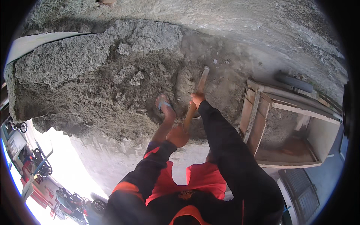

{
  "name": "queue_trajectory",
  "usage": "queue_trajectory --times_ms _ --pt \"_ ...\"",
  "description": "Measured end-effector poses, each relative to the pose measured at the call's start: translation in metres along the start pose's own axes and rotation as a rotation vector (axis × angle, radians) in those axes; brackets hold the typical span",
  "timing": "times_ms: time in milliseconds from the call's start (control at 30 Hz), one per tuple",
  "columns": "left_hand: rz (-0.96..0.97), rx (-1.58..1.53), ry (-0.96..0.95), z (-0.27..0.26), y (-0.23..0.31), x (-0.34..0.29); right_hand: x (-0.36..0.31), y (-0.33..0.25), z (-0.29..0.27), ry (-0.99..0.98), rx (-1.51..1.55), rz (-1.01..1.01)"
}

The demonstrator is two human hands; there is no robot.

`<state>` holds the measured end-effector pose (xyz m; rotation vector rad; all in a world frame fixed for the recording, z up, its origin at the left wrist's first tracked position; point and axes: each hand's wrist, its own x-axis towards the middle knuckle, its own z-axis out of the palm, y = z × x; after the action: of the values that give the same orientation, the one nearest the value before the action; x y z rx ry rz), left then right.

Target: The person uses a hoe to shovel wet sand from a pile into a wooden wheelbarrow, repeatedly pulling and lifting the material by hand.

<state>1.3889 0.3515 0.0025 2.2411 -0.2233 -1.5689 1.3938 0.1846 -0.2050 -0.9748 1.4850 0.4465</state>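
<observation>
Wooden tool handle [203,81] slanted over heaped dirt [93,80]. Right hand [198,98] gripped it partway along, left hand [178,135] wrapped it closer to the body, spaced presumably for leverage. Tool head: couldn't tell. Sandaled foot [164,103] stood on the dirt, likely bracing. Shirt print [185,195] was too small to read from where I stood.

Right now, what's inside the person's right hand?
A wooden handle runs through the right hand, showing on both sides of it. The stretch inside the grip is covered, so I can't see it, or the palm.
</observation>
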Motion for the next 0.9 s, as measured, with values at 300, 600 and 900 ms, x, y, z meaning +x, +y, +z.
queue_trajectory --times_ms 300,600,900 --pt "-0.287 -0.847 -0.311 0.046 0.08 -0.042 -0.113 -0.011 -0.134 -0.301 -0.048 -0.087" --pt "-0.09 -1.559 -0.331 0.149 0.245 -0.049 -0.35 -0.043 -0.41 -0.395 -0.767 -0.476" --pt "-0.266 -1.709 -0.84 0.363 0.465 -0.15 -0.455 0.031 -0.768 0.289 -1.356 -0.717"
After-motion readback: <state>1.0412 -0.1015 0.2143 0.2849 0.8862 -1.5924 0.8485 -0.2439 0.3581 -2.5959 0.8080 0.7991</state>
